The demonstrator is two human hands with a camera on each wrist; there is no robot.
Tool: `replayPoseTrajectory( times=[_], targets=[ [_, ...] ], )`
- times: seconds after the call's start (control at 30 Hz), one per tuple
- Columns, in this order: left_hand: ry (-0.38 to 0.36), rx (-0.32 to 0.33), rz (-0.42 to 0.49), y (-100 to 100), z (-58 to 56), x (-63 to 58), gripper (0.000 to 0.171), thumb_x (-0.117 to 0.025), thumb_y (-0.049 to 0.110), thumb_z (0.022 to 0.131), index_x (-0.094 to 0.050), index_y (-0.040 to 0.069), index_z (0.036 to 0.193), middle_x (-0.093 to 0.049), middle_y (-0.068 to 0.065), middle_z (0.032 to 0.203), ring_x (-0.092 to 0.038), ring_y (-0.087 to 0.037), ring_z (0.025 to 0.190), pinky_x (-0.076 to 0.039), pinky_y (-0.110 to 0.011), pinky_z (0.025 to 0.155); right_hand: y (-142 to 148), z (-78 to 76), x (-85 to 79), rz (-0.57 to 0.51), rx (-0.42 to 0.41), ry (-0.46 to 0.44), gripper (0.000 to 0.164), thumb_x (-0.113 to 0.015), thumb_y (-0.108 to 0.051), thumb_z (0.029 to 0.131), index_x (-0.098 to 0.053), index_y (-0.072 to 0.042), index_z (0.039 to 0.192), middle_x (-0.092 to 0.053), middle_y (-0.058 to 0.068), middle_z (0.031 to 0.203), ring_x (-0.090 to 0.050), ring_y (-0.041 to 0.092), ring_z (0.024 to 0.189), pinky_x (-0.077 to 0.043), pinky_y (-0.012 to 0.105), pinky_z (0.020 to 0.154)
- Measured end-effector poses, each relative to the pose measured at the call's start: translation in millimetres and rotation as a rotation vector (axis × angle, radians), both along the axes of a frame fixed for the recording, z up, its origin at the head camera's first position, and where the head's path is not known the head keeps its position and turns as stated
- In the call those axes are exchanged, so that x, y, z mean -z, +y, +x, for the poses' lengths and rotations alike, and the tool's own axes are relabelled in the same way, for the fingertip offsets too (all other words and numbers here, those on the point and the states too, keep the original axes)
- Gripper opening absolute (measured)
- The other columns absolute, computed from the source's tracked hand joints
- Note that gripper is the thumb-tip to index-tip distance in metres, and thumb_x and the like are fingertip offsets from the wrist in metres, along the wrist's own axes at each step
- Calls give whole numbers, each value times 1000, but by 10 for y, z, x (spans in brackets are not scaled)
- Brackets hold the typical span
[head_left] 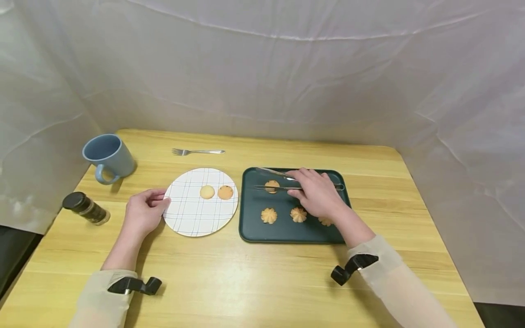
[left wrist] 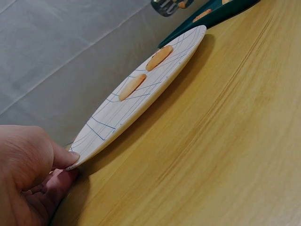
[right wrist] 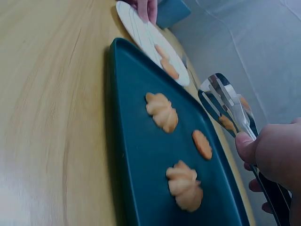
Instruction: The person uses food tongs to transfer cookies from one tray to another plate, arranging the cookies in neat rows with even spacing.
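My left hand (head_left: 144,210) pinches the near-left rim of a white plate (head_left: 184,214) with blue lines, thumb on top and fingers beneath. Two round cookies lie on it, a pale one (head_left: 207,192) and a browner one (head_left: 225,192). My right hand (head_left: 317,193) holds metal tongs (right wrist: 235,103) over the dark green tray (head_left: 254,232), their arms apart. Below the tongs in the head view is a round cookie (right wrist: 202,144). Flower-shaped cookies (head_left: 269,215) line the tray's near side, one (head_left: 325,221) partly hidden by my right wrist.
A fork (head_left: 198,151) lies behind the plate. To the left stand a blue mug (head_left: 119,159) and a black-capped spice jar (head_left: 92,212). A pale curtain (head_left: 262,82) hangs around the back and sides of the wooden table (head_left: 221,282).
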State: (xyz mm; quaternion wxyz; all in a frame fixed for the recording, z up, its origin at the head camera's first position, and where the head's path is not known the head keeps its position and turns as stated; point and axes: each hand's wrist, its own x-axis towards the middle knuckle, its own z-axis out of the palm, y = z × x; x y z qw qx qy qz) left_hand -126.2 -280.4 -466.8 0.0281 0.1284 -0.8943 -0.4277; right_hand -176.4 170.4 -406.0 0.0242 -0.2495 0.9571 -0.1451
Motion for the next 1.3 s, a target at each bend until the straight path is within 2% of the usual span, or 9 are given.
replayPoseTrajectory(
  times=[0.13, 0.37, 0.63, 0.9, 1.3],
  targets=[
    [-2, 0, -2, 5, 2, 4, 37, -69, 18, 102, -69, -2, 133, -71, -19, 116, -64, -25, 99, -47, -15, 73, 94, -7, 56, 14, 17, -8, 53, -66, -33, 107, -53, -16, 154, -59, 13, 147, -50, 40, 138, -32, 70, 112],
    [-3, 3, 7, 18, 8, -11, 38, -69, 18, 102, -69, -2, 134, -71, -20, 117, -64, -26, 101, -47, -16, 74, 217, -42, 157, 49, 33, 5, 52, -68, -34, 106, -55, -16, 153, -63, 12, 140, -57, 38, 129, -38, 67, 106],
    [-3, 4, 4, 13, 9, -5, 37, -68, 18, 103, -69, -2, 134, -71, -20, 117, -64, -26, 100, -47, -16, 74, 268, -75, 200, 60, 57, -19, 51, -68, -33, 106, -56, -16, 152, -60, 16, 145, -53, 42, 135, -35, 70, 108],
    [-10, -1, 6, 17, 14, -8, 37, -68, 17, 103, -68, -2, 134, -71, -19, 117, -64, -26, 101, -47, -15, 74, 303, -87, 257, 43, 56, -16, 47, -67, -30, 106, -59, -15, 149, -62, 16, 142, -55, 43, 133, -35, 73, 109],
    [-2, 1, 9, 10, 15, -12, 36, -69, 16, 102, -69, -3, 133, -71, -20, 116, -63, -25, 100, -47, -16, 73, 308, -92, 270, 14, 69, 20, 44, -68, -30, 105, -61, -17, 147, -64, 14, 138, -58, 42, 128, -39, 69, 107]
  ],
)
